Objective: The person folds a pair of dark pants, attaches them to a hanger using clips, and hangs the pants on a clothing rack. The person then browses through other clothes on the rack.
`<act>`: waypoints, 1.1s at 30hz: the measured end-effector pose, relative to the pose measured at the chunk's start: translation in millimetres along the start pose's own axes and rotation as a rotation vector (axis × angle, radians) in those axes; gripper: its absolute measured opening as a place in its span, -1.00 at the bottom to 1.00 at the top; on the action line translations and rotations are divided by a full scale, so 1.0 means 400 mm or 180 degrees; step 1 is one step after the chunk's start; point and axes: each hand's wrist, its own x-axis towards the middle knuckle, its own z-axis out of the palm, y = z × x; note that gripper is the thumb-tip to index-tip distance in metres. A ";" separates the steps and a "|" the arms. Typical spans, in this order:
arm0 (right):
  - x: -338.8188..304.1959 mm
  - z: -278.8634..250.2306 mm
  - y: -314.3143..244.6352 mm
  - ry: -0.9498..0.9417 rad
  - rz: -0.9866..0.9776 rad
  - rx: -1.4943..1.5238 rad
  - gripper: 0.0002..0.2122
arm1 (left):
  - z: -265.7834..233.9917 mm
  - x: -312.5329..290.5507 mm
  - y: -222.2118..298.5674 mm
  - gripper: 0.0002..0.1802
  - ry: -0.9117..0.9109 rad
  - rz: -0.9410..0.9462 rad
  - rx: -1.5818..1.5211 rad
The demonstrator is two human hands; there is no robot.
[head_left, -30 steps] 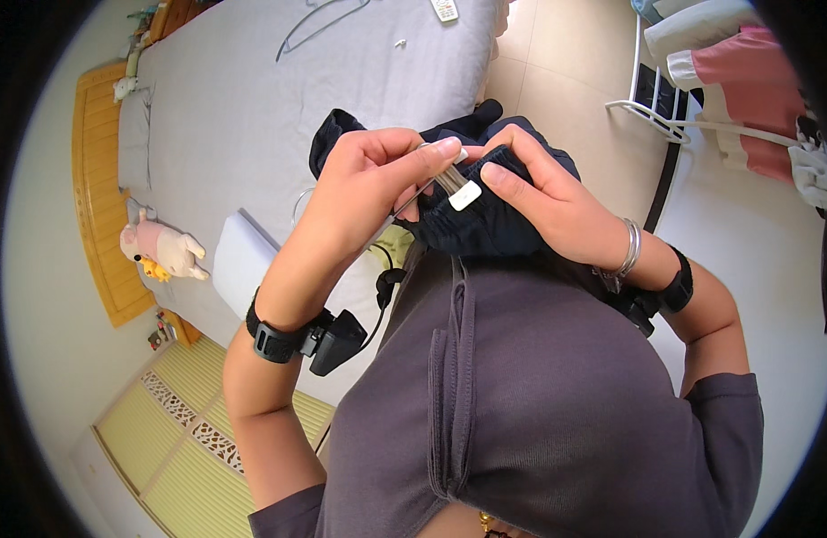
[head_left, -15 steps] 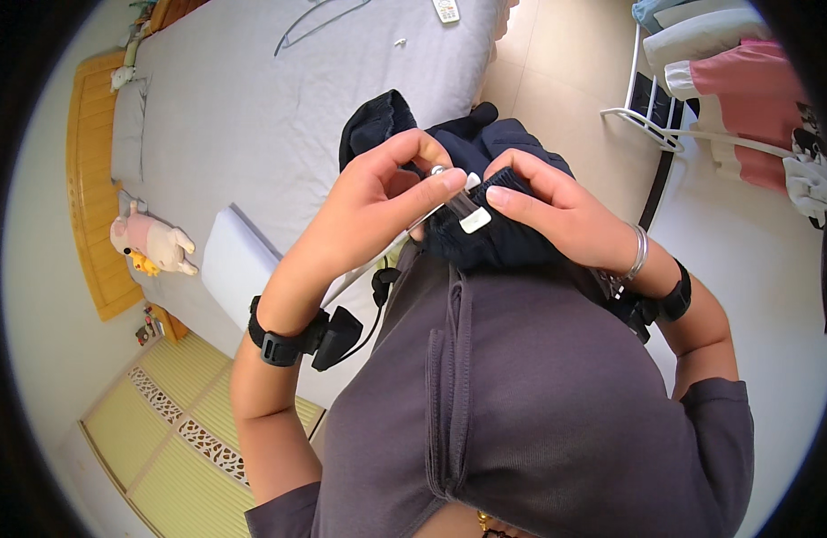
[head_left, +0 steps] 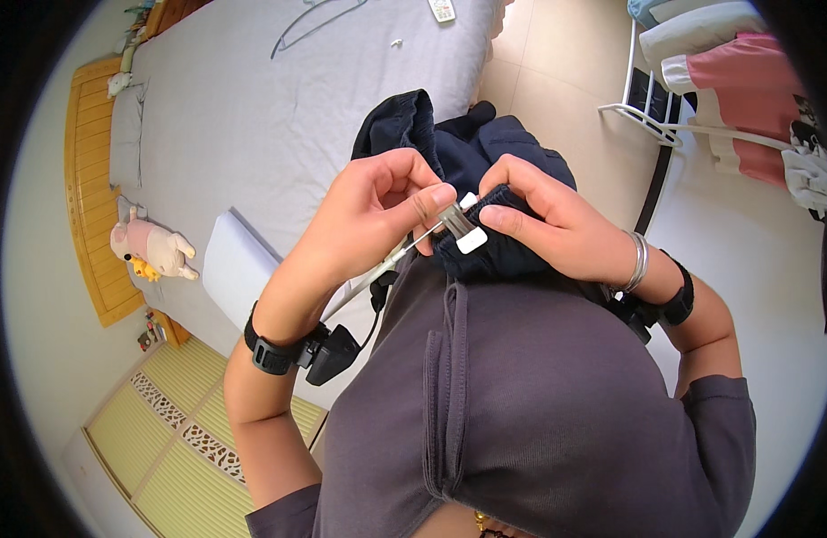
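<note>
In front of my body hang dark navy trousers [head_left: 512, 143], bunched up with a gathered elastic waistband. My right hand [head_left: 557, 220] pinches an edge of that waistband between thumb and fingers. Closed on a metal hanger clip [head_left: 452, 221] with white tips, my left hand [head_left: 377, 202] holds it against the fabric edge. A thin pale hanger rod [head_left: 377, 272] runs from the clip down past my left wrist. Whether the clip's jaws grip the cloth I cannot tell.
A bed [head_left: 252, 99] with a grey sheet lies ahead and left, with a blue hanger [head_left: 310, 27], a remote control [head_left: 442, 10] and a plush toy [head_left: 155, 242] on it. At the right stands a white clothes rack [head_left: 642, 124] with garments.
The clip has tilted and moved slightly down toward my body, and more of the rod shows. My left hand has shifted a little; my right hand keeps its pinch on the waistband.
</note>
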 end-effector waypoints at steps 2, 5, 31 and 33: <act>0.002 0.001 0.012 0.0097 -0.0069 -0.0104 -0.88 | 0.007 -0.001 -0.004 -0.79 0.0046 0.0081 -0.0024; 0.005 0.005 0.034 0.0262 -0.0212 -0.0126 -0.84 | 0.011 -0.003 -0.003 -0.77 0.0083 0.0079 0.0181; -0.030 -0.108 -0.075 -0.0096 0.0068 -0.0940 -0.87 | -0.417 -0.103 -0.141 -0.71 0.1025 0.0878 0.1838; -0.039 -0.117 -0.081 -0.0009 -0.0208 -0.0769 -0.86 | -0.391 -0.002 -0.233 -0.59 0.0873 0.0798 0.1561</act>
